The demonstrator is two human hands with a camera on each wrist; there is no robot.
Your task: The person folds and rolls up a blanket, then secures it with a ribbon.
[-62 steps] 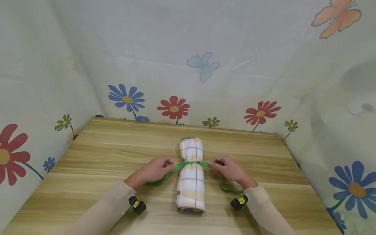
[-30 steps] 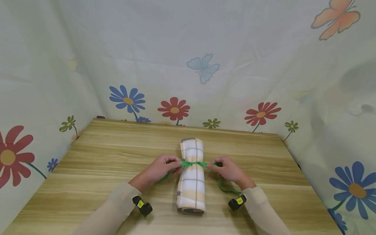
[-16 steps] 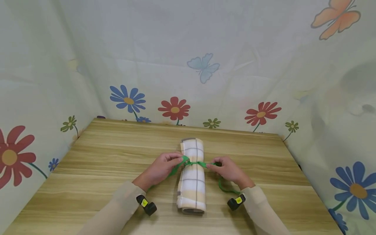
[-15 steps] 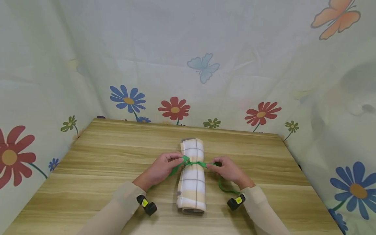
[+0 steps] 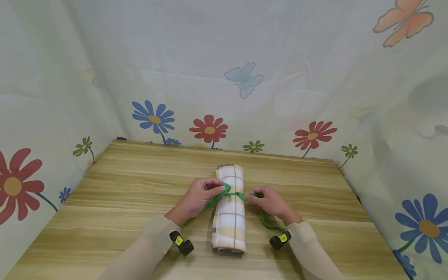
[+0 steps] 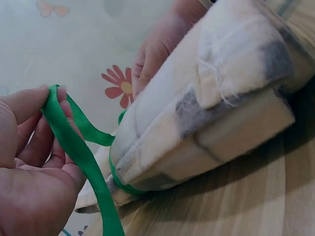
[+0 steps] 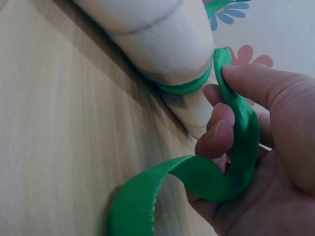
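A rolled plaid fleece cloth (image 5: 229,223) in white, cream and grey lies lengthwise on the wooden table. Around its middle runs a green ribbon (image 5: 232,194), cinching it. My left hand (image 5: 201,196) pinches one end of the ribbon between thumb and fingers, slightly raised over the roll's left side. In the left wrist view that ribbon (image 6: 74,142) folds over the fingertip and hangs down. On the other side, my right hand (image 5: 271,200) pinches the opposite end close to the roll. The right wrist view has this ribbon (image 7: 243,132) passing across the palm and curling away below.
Both wrists carry a small black camera, the left one (image 5: 182,243) and the right one (image 5: 280,240). A pale curtain (image 5: 182,46) with printed flowers and butterflies surrounds the wooden table (image 5: 147,167) at the back and sides.
My left hand has shifted right and a little up towards the roll, bending its ribbon end into a small fold above the roll's left side. The right hand has barely moved.
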